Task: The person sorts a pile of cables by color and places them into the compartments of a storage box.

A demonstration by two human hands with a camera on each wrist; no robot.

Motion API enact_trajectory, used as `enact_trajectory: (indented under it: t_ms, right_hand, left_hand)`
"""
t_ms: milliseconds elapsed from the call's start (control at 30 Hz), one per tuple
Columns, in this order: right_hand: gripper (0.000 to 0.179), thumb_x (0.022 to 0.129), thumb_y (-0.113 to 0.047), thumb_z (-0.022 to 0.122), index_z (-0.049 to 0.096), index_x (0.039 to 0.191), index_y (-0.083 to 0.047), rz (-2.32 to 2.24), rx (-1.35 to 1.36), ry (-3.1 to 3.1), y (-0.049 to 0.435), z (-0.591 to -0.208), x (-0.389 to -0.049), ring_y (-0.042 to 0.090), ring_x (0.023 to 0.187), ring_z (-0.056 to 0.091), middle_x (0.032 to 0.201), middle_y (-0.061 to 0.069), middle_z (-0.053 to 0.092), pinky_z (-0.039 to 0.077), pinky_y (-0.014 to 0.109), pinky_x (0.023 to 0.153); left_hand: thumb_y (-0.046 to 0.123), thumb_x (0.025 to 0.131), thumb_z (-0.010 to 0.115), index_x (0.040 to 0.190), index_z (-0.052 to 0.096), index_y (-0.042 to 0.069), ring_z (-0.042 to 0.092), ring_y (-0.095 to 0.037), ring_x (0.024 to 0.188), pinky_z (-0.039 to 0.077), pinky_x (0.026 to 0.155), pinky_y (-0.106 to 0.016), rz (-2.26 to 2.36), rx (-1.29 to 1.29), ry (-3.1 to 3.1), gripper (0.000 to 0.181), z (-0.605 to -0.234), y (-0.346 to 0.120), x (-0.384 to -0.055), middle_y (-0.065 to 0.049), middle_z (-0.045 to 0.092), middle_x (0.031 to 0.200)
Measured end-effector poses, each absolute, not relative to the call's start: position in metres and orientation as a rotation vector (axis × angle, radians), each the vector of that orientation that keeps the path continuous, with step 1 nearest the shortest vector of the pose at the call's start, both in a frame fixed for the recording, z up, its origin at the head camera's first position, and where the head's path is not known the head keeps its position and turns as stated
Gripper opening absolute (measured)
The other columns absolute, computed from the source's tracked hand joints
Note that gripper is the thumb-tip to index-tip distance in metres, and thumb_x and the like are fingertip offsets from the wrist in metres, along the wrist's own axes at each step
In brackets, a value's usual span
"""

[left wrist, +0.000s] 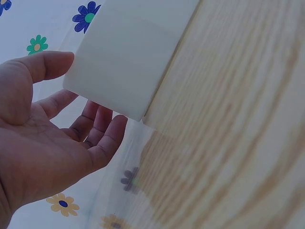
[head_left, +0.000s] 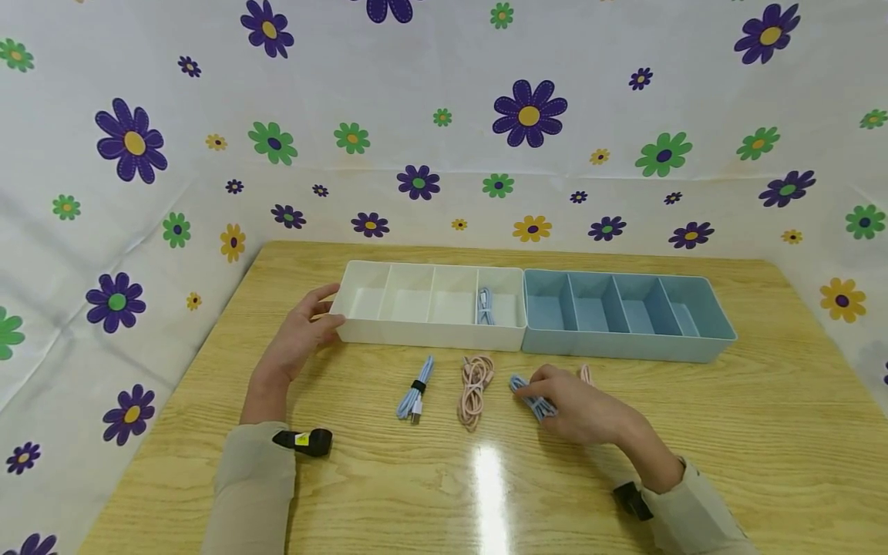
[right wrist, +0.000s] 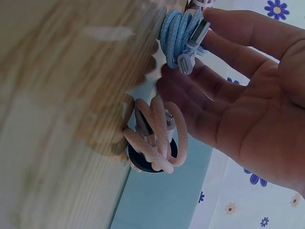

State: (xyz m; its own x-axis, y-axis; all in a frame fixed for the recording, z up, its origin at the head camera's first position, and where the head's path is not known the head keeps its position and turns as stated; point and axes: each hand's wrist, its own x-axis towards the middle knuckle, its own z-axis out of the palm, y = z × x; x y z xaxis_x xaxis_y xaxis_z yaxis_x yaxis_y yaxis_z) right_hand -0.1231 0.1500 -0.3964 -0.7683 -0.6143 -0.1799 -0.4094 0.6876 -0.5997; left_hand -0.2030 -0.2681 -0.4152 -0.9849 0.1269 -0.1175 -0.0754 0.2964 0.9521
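Note:
My left hand (head_left: 304, 331) touches the left end of a white divided box (head_left: 430, 334), its thumb and fingertips at the corner and edge. In the left wrist view that hand (left wrist: 57, 129) is half spread against the box's end wall (left wrist: 128, 57). My right hand (head_left: 581, 408) holds a coiled light-blue cable (head_left: 537, 403) low over the table. Seen from the right wrist, the thumb is at the cable's USB plug (right wrist: 199, 33) and the fingers curl behind the coil. A pink cable (right wrist: 159, 133) bound by a black strap lies beside this hand, mostly hidden in the head view.
A blue divided box (head_left: 617, 344) adjoins the white one at right. Another blue cable (head_left: 485, 306) sits in the white box's rightmost compartment. A black-strapped blue cable (head_left: 416, 389) and a pink cable (head_left: 473, 391) lie on the wooden table (head_left: 388, 478). Flowered cloth (head_left: 458, 146) hangs behind.

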Motion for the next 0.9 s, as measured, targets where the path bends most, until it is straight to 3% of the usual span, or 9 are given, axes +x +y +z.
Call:
enact_trajectory:
  t_ms: [467, 900]
  right_hand:
    - [0.049, 0.084, 0.010, 0.061, 0.062, 0.132, 0.000, -0.847, -0.824, 2.582, 0.1510, -0.3957, -0.1205, 0.020, 0.095, 0.053, 0.123, 0.017, 0.055, 0.044, 0.028, 0.073]
    - [0.050, 0.088, 0.000, 0.066, 0.056, 0.138, 0.000, -1.064, -0.722, 2.522, 0.1528, -0.3922, -0.1230, 0.026, 0.102, 0.060, 0.136, 0.021, 0.050, 0.053, 0.030, 0.076]
  left_hand:
    - [0.020, 0.102, 0.054, 0.157, 0.026, 0.014, 0.043, -0.034, 0.121, 0.048, 0.094, -0.037, 1.753, 0.051, 2.399, 0.062, -0.4157, -0.2688, -0.2046, -0.025, 0.036, 0.143]
    - [0.020, 0.102, 0.054, 0.157, 0.026, 0.015, 0.042, -0.034, 0.122, 0.046, 0.098, -0.042, 1.752, 0.026, 2.391, 0.062, -0.4146, -0.2685, -0.2045, -0.024, 0.035, 0.143]
